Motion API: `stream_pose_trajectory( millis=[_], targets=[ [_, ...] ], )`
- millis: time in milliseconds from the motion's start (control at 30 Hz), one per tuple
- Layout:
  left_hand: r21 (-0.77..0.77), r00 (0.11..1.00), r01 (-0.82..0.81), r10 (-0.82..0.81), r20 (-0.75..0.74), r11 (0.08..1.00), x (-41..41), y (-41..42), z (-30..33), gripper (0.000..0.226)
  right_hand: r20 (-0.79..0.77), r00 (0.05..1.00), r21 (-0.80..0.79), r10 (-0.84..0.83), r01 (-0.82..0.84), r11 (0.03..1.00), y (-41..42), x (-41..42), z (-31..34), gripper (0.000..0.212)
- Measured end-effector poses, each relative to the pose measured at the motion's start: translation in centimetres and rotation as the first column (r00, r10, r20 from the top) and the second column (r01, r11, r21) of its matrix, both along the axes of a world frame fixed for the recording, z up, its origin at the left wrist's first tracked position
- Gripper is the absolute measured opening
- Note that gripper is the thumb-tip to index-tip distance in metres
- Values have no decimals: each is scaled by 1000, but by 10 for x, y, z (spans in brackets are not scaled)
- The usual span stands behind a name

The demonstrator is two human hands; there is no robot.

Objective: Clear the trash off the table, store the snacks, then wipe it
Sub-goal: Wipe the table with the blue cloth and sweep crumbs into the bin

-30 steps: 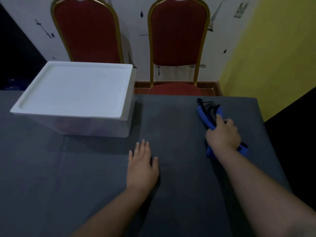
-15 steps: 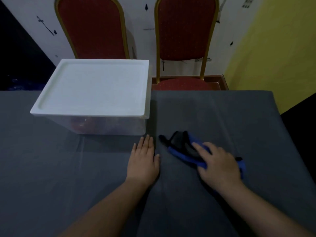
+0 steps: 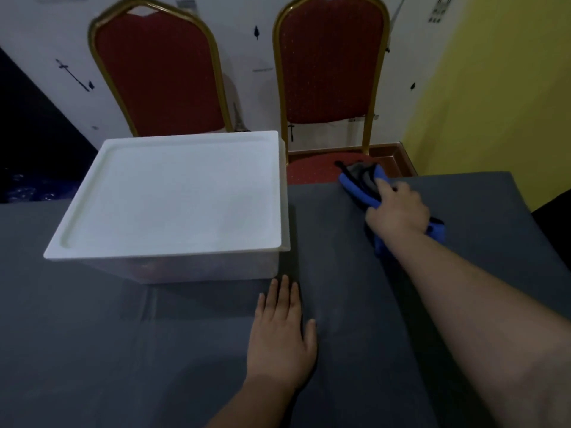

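A blue and grey cloth (image 3: 358, 185) lies bunched at the far edge of the grey table (image 3: 482, 236), right of the box. My right hand (image 3: 398, 210) lies on top of it and presses it onto the table, with the index finger stretched forward. Part of the cloth sticks out behind my wrist. My left hand (image 3: 282, 332) rests flat on the table, fingers straight, just in front of the box. A clear storage box with a white lid (image 3: 176, 196) stands closed at the left of the table; its contents are too dim to make out.
Two red chairs with gold frames (image 3: 160, 75) (image 3: 330, 60) stand behind the table against a white wall. The seat of the right chair (image 3: 312, 169) sits just beyond the table edge. A yellow wall (image 3: 500, 88) is at the right.
My right hand has pushed the cloth from the table's middle, near my left hand, out to the far edge. My left hand has stayed flat in place.
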State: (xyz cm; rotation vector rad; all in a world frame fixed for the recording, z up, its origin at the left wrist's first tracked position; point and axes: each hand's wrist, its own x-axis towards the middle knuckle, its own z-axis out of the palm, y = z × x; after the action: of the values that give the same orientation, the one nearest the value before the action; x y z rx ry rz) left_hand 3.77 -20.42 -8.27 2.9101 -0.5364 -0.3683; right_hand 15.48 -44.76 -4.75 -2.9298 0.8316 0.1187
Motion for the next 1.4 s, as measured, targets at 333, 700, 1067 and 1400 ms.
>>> stream_pose_trajectory(
  millis=[333,700,1067,1400],
  targets=[
    [9,1000,-12,12,29,1000,-1,-1,-2,68,54,893,18,446,-448,894,78,-52,-7,64],
    [76,997,-31,26,67,997,-1,-9,1,66,83,989,-8,122,-122,992,-65,-260,-6,64],
    [117,1000,-31,30,7,993,-44,-32,-5,64,77,996,67,55,-61,996,-23,-287,-2,63],
    [104,1000,-3,2,17,995,-58,-30,-4,61,114,945,11,308,-311,950,-24,-409,-8,75]
  ],
)
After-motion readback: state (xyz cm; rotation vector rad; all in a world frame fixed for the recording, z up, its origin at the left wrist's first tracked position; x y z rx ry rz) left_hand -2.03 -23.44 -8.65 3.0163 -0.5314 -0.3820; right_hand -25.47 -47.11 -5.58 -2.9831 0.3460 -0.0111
